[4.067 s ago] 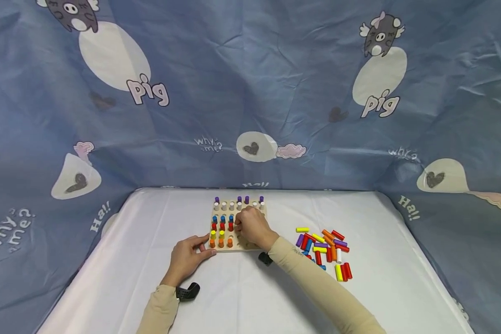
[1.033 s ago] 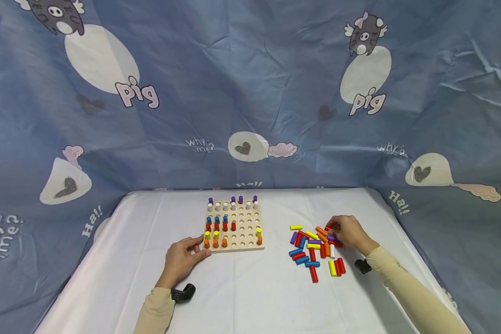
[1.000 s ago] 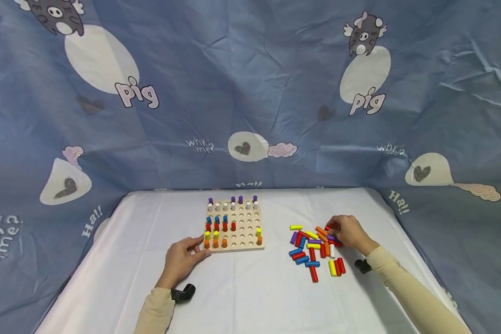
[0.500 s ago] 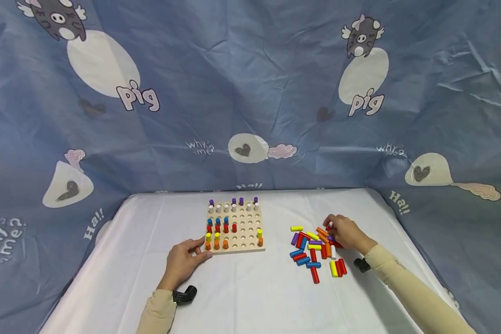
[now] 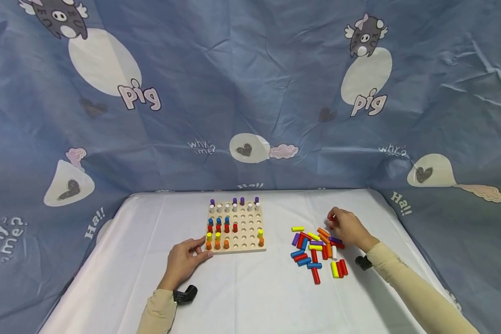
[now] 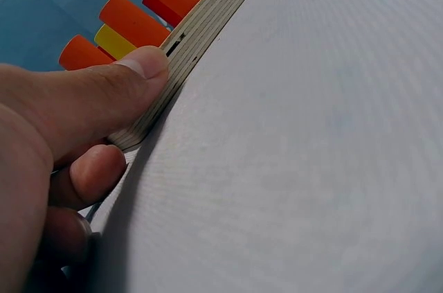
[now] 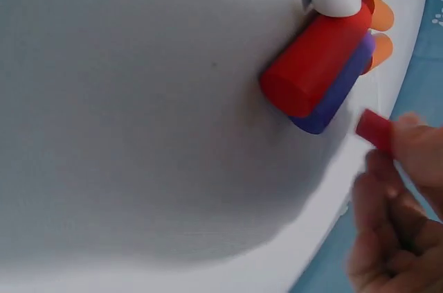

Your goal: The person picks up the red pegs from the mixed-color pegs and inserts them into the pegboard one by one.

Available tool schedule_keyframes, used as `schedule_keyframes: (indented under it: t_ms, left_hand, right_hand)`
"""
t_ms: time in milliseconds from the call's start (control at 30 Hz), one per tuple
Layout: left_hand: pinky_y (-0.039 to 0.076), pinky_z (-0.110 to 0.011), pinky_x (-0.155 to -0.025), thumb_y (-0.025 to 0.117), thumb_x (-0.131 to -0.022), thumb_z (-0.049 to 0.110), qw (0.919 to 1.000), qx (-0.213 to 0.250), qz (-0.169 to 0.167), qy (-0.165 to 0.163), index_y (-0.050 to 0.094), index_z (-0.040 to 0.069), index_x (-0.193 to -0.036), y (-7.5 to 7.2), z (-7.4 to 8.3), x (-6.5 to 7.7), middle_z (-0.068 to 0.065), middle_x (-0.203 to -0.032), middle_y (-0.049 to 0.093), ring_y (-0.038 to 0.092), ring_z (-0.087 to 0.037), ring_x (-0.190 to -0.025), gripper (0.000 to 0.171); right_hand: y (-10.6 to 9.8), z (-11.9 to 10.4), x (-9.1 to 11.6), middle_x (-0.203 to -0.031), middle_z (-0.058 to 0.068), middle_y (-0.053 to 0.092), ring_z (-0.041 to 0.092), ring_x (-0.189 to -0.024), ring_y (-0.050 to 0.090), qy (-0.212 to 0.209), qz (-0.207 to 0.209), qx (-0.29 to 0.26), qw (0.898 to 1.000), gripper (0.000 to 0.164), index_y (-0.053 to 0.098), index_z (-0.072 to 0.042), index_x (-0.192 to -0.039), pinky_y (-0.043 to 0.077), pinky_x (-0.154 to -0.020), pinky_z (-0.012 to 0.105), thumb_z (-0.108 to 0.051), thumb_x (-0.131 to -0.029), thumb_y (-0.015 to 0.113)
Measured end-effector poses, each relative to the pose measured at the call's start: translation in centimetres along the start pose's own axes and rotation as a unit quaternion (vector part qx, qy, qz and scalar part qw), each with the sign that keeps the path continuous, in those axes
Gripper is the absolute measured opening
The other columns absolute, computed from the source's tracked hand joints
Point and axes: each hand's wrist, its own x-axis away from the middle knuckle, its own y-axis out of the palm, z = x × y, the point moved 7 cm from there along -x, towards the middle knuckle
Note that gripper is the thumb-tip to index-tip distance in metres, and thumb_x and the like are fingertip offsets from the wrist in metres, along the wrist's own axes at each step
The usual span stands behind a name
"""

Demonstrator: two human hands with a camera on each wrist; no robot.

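Observation:
My right hand [image 5: 350,228] pinches a red peg [image 7: 376,131] between thumb and fingers, just beyond the loose pegs; one end of the peg sticks out in the right wrist view. At its left corner, the wooden pegboard [image 5: 238,250] is gripped by my left hand [image 5: 184,260], the thumb on the front edge and the fingers at the side. Standing in the board are purple, white [image 5: 227,208], blue, red [image 5: 235,228], yellow and orange pegs [image 5: 226,244]. Several holes at the middle and right hold no peg.
A loose heap of pegs lies right of the board: blue [image 5: 315,266], red [image 5: 316,276], yellow [image 5: 335,270], purple, orange and one white peg [image 5: 334,253]. The white cloth [image 5: 250,297] covers the table, and a blue printed curtain [image 5: 250,93] hangs behind and at both sides.
My right hand went from the board to the heap at the right, and has now lifted a red peg slightly away from it. My left hand keeps its grip on the board.

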Motion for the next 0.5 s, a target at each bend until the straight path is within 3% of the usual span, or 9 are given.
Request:
schedule_keyframes:
  t_ms: [333, 500]
  left_hand:
    - [0.032, -0.026, -0.06, 0.094, -0.081, 0.03, 1.0, 0.0, -0.005, -0.002, 0.076, 0.011, -0.132, -0.1, 0.2, 0.1, 0.008, -0.074, 0.059, 0.043, -0.01, -0.063, 0.057]
    - [0.032, -0.025, -0.06, 0.094, -0.081, 0.03, 1.0, 0.0, -0.004, -0.002, 0.076, 0.011, -0.132, -0.2, 0.3, 0.1, 0.008, -0.074, 0.059, 0.043, -0.009, -0.062, 0.057]
  right_hand:
    - [-1.9, -1.0, -0.7, -0.083, 0.01, 0.069, 0.023, -0.075, 0.063, -0.033, 0.109, 0.01, 0.993, 0.018, 0.068, -0.002, -0.101, 0.054, -0.071, 0.044, -0.007, -0.09, 0.083]
    - [-2.2, -1.5, -1.1, -0.084, 0.01, 0.074, 0.023, -0.075, 0.066, -0.028, 0.129, 0.005, 0.991, 0.013, 0.07, -0.003, -0.101, 0.055, -0.07, 0.044, -0.008, -0.092, 0.077]
